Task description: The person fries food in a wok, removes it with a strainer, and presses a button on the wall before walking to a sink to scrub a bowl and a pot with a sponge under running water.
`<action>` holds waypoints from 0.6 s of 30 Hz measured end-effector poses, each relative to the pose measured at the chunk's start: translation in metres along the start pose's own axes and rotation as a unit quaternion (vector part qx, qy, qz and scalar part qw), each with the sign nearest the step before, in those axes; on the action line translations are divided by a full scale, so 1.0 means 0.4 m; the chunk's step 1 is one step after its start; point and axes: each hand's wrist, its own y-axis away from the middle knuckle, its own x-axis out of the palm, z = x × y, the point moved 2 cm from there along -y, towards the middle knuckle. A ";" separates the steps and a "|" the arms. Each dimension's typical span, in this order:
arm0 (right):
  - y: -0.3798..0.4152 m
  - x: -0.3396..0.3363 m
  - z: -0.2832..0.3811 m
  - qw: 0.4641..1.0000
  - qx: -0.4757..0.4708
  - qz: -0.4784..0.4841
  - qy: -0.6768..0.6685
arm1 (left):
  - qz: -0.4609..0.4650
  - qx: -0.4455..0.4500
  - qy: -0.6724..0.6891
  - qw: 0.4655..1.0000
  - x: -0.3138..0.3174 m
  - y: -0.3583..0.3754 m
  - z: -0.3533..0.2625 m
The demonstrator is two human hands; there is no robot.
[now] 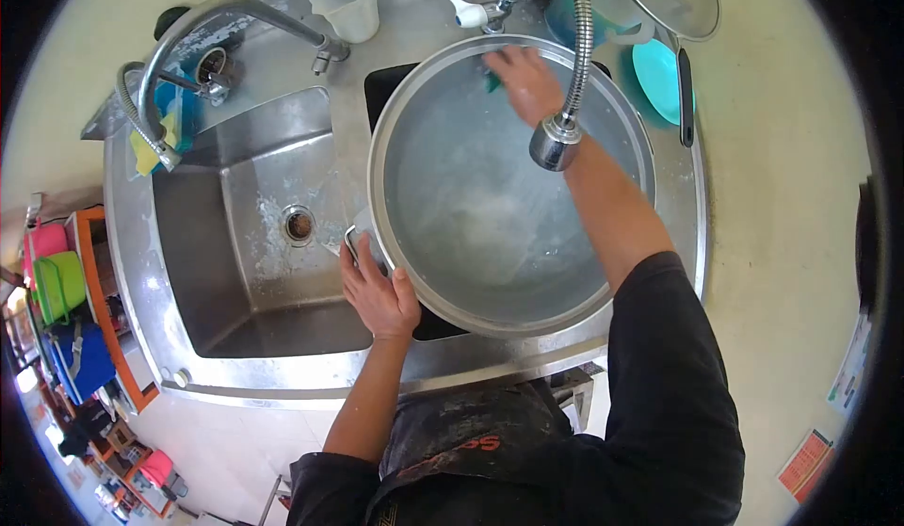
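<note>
A large round metal pot (452, 311) with cloudy water in it sits over the right side of the sink. My right hand (529, 85) reaches inside near the far wall, pressing a green scouring pad (492, 81) that shows only in part under the fingers. Outside the pot, at its left, my left hand (381, 298) lies against the wall by the loop handle (352, 241). Its fingers are stretched out and the thumb stands apart near the rim.
A sprayer tap (556, 145) hangs over the pot, close to my right forearm. The left sink basin (282, 281) has white residue around its drain. Behind stand a curved faucet (235, 6), a white plastic jug (347, 3), a turquoise bowl (659, 81) and a strainer (686, 93).
</note>
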 end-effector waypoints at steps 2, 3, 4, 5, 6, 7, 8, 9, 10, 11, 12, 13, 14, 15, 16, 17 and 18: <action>0.041 0.003 -0.112 0.991 0.131 -0.013 0.010 | 0.004 -0.006 -0.002 1.000 -0.005 0.012 0.001; 0.080 -0.005 -0.164 0.978 0.209 0.004 0.022 | 0.007 -0.011 0.002 1.000 -0.005 0.011 -0.002; 0.154 -0.054 -0.164 0.976 0.205 0.032 0.072 | 0.009 -0.016 0.006 1.000 -0.006 0.010 -0.001; 0.227 -0.105 -0.162 0.971 0.198 0.060 0.122 | 0.008 -0.011 0.010 1.000 -0.005 0.011 0.002; 0.315 -0.123 -0.166 0.968 0.195 0.043 0.154 | 0.005 -0.008 0.013 1.000 -0.003 0.013 0.006; 0.417 -0.114 -0.161 0.950 0.203 0.093 0.219 | 0.001 -0.005 0.016 1.000 -0.002 0.011 0.009; 0.501 -0.148 -0.094 0.933 0.200 0.174 0.245 | 0.006 -0.006 0.013 1.000 -0.002 0.010 0.011; 0.596 -0.160 -0.028 0.910 0.123 0.252 0.305 | 0.011 -0.009 0.009 1.000 -0.003 0.011 0.010; 0.673 -0.169 0.063 0.904 0.089 0.305 0.285 | 0.017 -0.011 0.005 1.000 -0.005 0.012 0.010; 0.712 -0.144 0.137 0.856 0.182 0.455 0.164 | 0.023 -0.017 0.007 1.000 -0.005 0.012 0.008; 0.699 -0.157 0.239 0.834 0.172 0.522 0.047 | 0.023 -0.018 0.011 1.000 -0.006 0.016 0.008; 0.663 -0.169 0.335 0.824 0.203 0.520 -0.101 | 0.021 -0.017 0.015 1.000 -0.006 0.015 0.008; 0.622 -0.163 0.422 0.790 0.265 0.502 -0.232 | 0.017 -0.015 0.017 1.000 -0.007 0.014 0.006; 0.570 -0.147 0.493 0.783 0.258 0.440 -0.356 | 0.014 -0.014 0.026 0.999 -0.007 0.015 0.009; 0.497 -0.154 0.561 0.788 0.251 0.311 -0.469 | 0.012 -0.012 0.034 0.999 -0.005 0.015 0.014; 0.436 -0.129 0.610 0.809 0.225 0.195 -0.507 | 0.010 -0.011 0.044 0.999 -0.004 0.017 0.016; 0.345 -0.109 0.638 0.799 0.226 0.144 -0.538 | 0.006 -0.011 0.057 0.998 -0.006 0.016 0.016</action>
